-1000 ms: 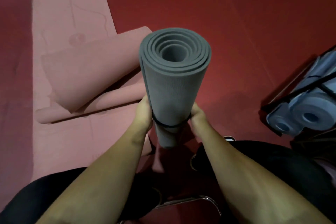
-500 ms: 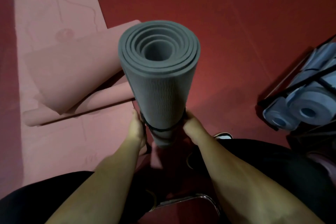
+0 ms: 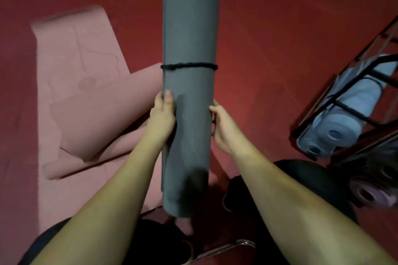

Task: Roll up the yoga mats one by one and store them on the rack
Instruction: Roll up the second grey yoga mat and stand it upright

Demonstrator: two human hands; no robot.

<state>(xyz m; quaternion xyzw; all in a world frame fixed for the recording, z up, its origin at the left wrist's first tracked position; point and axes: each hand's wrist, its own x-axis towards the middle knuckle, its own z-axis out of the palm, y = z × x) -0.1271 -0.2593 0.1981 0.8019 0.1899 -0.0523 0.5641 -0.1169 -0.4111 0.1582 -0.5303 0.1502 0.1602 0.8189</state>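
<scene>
A rolled grey yoga mat (image 3: 189, 28) stands upright in front of me, its top out of frame, with a black band (image 3: 189, 66) around it. My left hand (image 3: 162, 117) grips its left side and my right hand (image 3: 221, 127) grips its right side, both below the band. A pink yoga mat (image 3: 86, 84) lies on the red floor at left, partly rolled and folded over. The black rack (image 3: 355, 84) stands at the right edge with rolled light-blue mats (image 3: 336, 127) lying in it.
A rolled purple-pink mat (image 3: 372, 191) lies low on the rack at the right. My dark-clothed knees sit at the bottom, and a curved metal bar (image 3: 224, 250) shows near the bottom centre. Red floor stretches behind and right of the grey mat.
The grey roll has swung upright, so its spiral end left the view. The band now sits above my hands, which have slid lower on the roll. My view shifted toward the rack.
</scene>
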